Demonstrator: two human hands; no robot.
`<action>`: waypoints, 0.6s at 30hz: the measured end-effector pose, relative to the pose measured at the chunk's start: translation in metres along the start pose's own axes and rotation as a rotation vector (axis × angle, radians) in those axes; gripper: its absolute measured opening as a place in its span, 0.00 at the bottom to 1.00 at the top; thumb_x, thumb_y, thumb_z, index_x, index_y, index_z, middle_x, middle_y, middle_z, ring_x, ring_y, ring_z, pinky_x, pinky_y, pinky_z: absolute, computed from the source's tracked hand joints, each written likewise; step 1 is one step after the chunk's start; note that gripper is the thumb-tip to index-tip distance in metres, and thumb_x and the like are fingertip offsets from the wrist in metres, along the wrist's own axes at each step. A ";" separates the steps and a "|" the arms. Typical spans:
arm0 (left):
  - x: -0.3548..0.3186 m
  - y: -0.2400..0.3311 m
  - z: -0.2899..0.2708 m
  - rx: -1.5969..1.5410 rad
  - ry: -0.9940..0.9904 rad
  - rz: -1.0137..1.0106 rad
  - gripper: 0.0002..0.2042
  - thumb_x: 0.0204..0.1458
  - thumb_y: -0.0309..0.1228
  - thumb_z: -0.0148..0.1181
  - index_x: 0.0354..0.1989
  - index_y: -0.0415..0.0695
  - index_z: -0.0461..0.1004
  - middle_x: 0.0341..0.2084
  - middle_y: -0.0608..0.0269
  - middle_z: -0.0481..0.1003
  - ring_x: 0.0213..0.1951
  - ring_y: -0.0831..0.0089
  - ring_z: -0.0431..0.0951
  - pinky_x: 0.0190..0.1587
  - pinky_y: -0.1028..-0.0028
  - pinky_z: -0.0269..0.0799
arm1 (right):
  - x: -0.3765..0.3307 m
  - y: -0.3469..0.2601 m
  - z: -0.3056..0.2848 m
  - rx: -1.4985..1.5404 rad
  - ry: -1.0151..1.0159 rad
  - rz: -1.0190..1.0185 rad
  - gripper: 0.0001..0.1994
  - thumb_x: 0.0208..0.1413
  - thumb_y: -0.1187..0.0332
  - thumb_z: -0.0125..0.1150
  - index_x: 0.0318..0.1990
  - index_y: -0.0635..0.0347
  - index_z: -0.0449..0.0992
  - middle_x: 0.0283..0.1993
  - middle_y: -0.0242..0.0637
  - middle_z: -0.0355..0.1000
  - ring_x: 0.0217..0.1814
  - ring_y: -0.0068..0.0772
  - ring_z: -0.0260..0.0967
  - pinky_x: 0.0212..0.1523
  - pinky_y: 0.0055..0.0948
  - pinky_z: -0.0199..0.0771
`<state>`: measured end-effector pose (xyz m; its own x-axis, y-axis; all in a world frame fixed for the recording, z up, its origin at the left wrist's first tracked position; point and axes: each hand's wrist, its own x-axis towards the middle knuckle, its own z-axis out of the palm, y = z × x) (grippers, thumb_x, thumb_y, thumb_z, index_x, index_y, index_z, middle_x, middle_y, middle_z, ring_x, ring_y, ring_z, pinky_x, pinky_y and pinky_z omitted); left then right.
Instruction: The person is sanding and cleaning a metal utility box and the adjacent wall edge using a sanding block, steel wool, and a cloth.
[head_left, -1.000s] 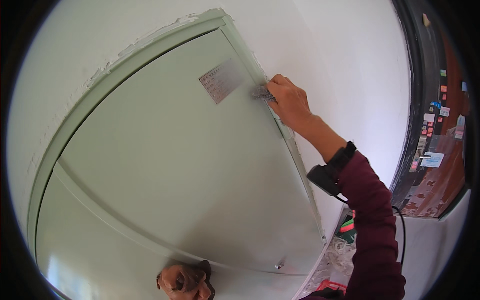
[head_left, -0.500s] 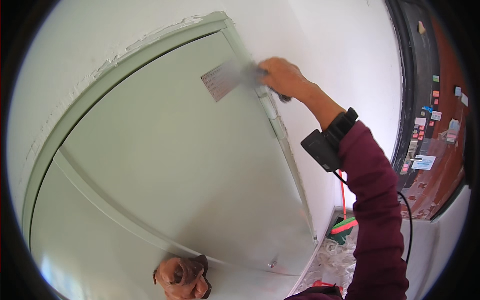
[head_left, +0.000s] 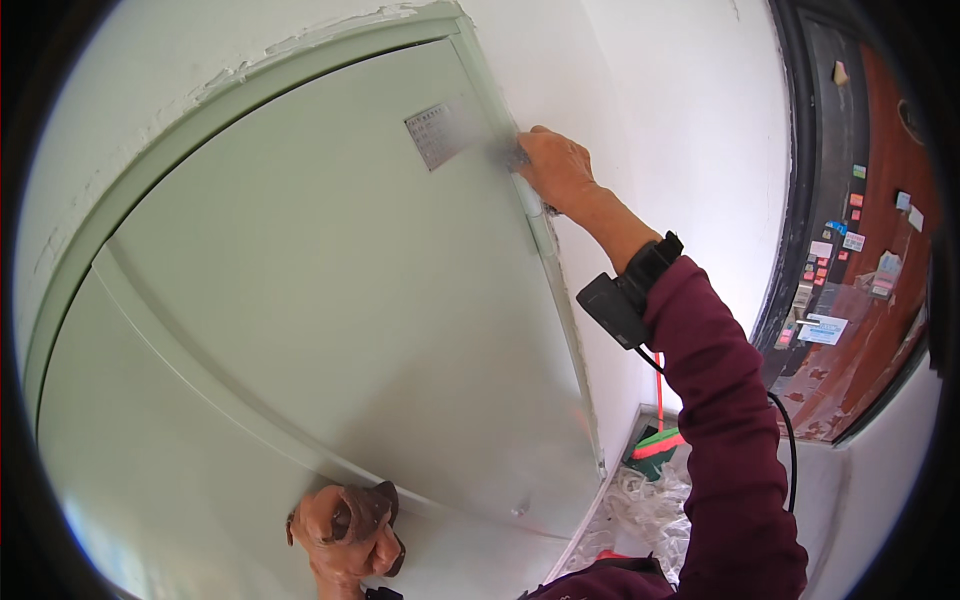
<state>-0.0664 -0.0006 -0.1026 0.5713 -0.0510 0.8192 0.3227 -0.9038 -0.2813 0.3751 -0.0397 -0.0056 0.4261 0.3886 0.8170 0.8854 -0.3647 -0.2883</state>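
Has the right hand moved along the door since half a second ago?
Yes. Judged against the metal plate fixed on the green door, the right hand is now lower along the door's right edge.

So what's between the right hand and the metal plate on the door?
In the head view, a grey pad at the right hand, then only green door up to the metal plate; that stretch looks hazy.

Print on the metal plate [head_left: 432, 138] and stickers [head_left: 823, 329] is illegibly small.
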 end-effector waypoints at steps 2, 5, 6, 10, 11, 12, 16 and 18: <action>0.002 0.001 0.002 -0.096 0.025 -0.043 0.11 0.16 0.27 0.57 0.15 0.49 0.66 0.17 0.73 0.63 0.14 0.74 0.63 0.16 0.78 0.55 | -0.005 -0.005 0.004 0.036 0.047 0.004 0.09 0.47 0.68 0.60 0.35 0.60 0.72 0.36 0.40 0.69 0.43 0.45 0.68 0.42 0.40 0.68; 0.000 -0.001 0.003 -0.147 0.004 -0.190 0.12 0.16 0.25 0.58 0.15 0.48 0.65 0.14 0.72 0.62 0.13 0.73 0.62 0.17 0.78 0.57 | -0.005 -0.002 0.010 0.120 0.183 0.033 0.09 0.48 0.68 0.60 0.36 0.61 0.72 0.36 0.42 0.69 0.43 0.46 0.68 0.42 0.40 0.68; -0.002 -0.001 0.001 -0.145 -0.022 -0.186 0.11 0.18 0.25 0.58 0.16 0.49 0.66 0.17 0.70 0.63 0.16 0.72 0.63 0.19 0.76 0.58 | -0.003 0.001 0.013 0.166 0.263 0.055 0.09 0.48 0.69 0.60 0.36 0.61 0.71 0.37 0.43 0.69 0.42 0.47 0.68 0.42 0.40 0.68; -0.014 -0.002 -0.007 -0.158 -0.118 -0.192 0.10 0.27 0.28 0.59 0.22 0.56 0.76 0.34 0.61 0.67 0.27 0.67 0.69 0.30 0.68 0.63 | -0.011 0.013 0.031 0.441 0.742 -0.036 0.09 0.48 0.71 0.58 0.36 0.65 0.71 0.37 0.48 0.68 0.41 0.48 0.67 0.40 0.37 0.68; -0.019 -0.001 -0.008 -0.189 -0.109 -0.332 0.10 0.26 0.28 0.59 0.22 0.57 0.77 0.34 0.61 0.67 0.28 0.67 0.69 0.31 0.68 0.63 | -0.024 0.015 0.039 0.453 0.702 -0.031 0.12 0.43 0.77 0.56 0.39 0.59 0.71 0.41 0.43 0.68 0.42 0.50 0.68 0.39 0.40 0.70; -0.021 -0.002 -0.009 -0.235 -0.105 -0.374 0.10 0.26 0.29 0.60 0.22 0.57 0.77 0.35 0.61 0.67 0.28 0.67 0.69 0.31 0.68 0.63 | -0.040 0.016 0.047 0.464 0.616 -0.007 0.13 0.41 0.79 0.56 0.39 0.60 0.71 0.41 0.42 0.68 0.42 0.49 0.68 0.39 0.40 0.70; -0.025 -0.002 -0.005 0.011 -0.050 -0.034 0.12 0.24 0.31 0.63 0.24 0.59 0.78 0.36 0.62 0.67 0.30 0.66 0.70 0.31 0.67 0.63 | -0.109 0.010 0.070 0.420 0.467 -0.103 0.18 0.34 0.85 0.54 0.38 0.62 0.71 0.41 0.43 0.67 0.41 0.49 0.68 0.40 0.35 0.70; -0.024 -0.004 -0.003 0.016 -0.037 -0.015 0.13 0.24 0.32 0.62 0.24 0.60 0.78 0.36 0.61 0.67 0.31 0.65 0.70 0.31 0.66 0.63 | -0.119 0.012 0.067 0.434 0.419 -0.101 0.19 0.33 0.87 0.53 0.38 0.62 0.72 0.42 0.43 0.66 0.41 0.48 0.68 0.40 0.33 0.70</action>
<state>-0.0834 0.0034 -0.1193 0.5936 -0.0215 0.8045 0.3435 -0.8972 -0.2775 0.3480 -0.0334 -0.1401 0.3044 0.0049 0.9525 0.9502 0.0690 -0.3040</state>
